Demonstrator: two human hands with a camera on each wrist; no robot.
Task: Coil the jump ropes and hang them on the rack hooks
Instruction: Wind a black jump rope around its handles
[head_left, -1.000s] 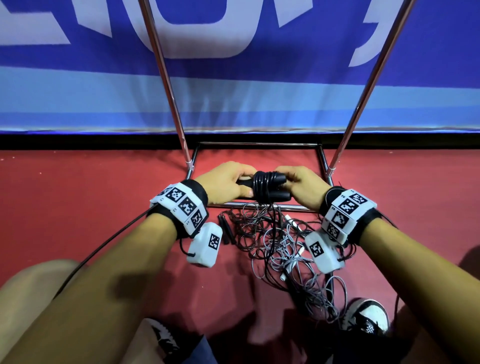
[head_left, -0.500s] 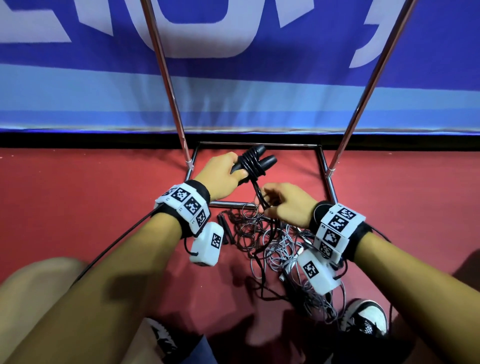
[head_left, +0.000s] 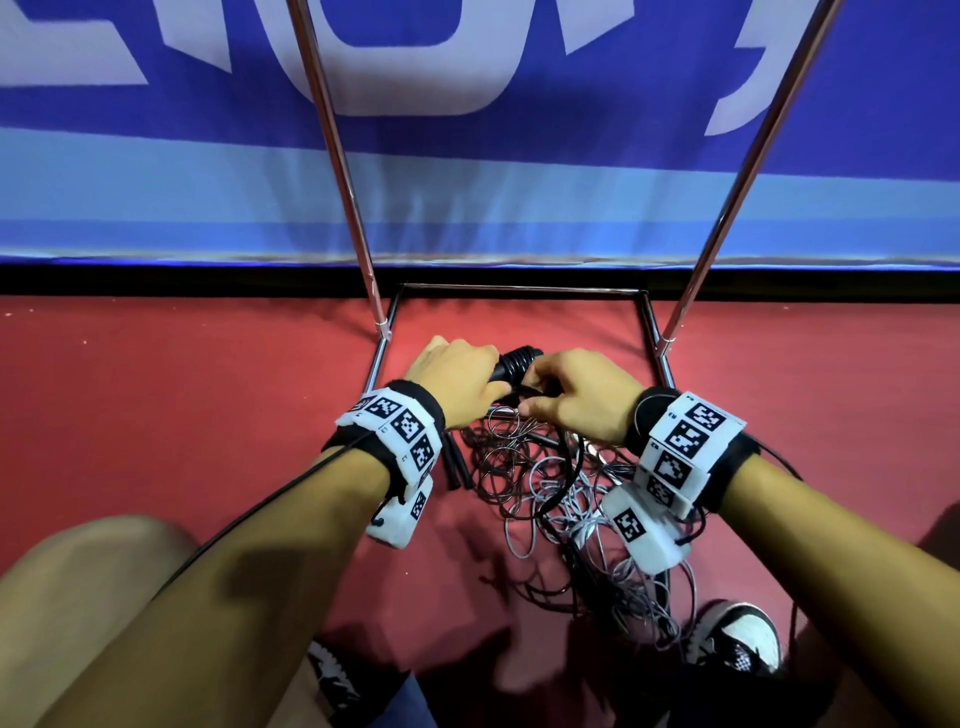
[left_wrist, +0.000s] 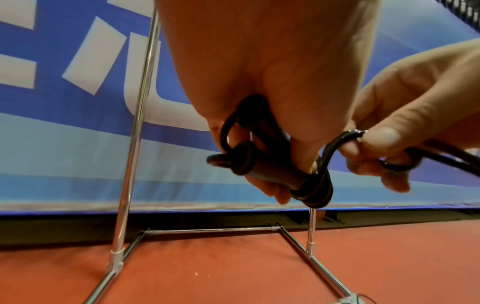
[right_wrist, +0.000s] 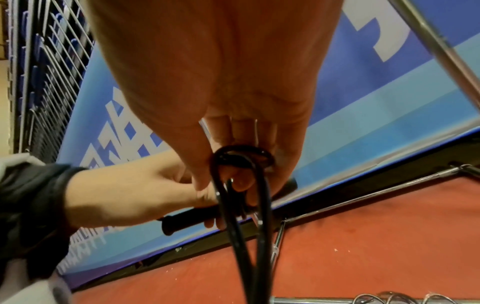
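While both hands work low over the red floor, the head view shows them meeting just inside the near rail of the rack, a chrome frame whose base sits against the foot of the blue banner. Left hand is wrapped round the black handles, fingers fully curled! The handles' long axis runs from near left to far right, free ends aimed toward the frame's back rail. Right hand is closed too, pinching the black rope just beside the handles. Below the wrists a tangle of loose ropes spills from the near rail back toward a shoe. Open floor lies inside the frame's base and out to the left; the two uprights fence in the sides.

Over to the left wrist camera: the left hand grips the handles, which lie nearly level, butt end pointing left, with turns of rope wound round the right end. The right hand pinches a loop of the rope between thumb and forefinger, pulled taut off the handles. Underneath, the rack's base encloses bare floor.

Right wrist camera now: the right hand has fingers curled through a rope loop, whose two strands drop straight down. Behind it the left hand clamps the handles, butt end toward the lower left. Bare floor sits between the rack rails at lower right.
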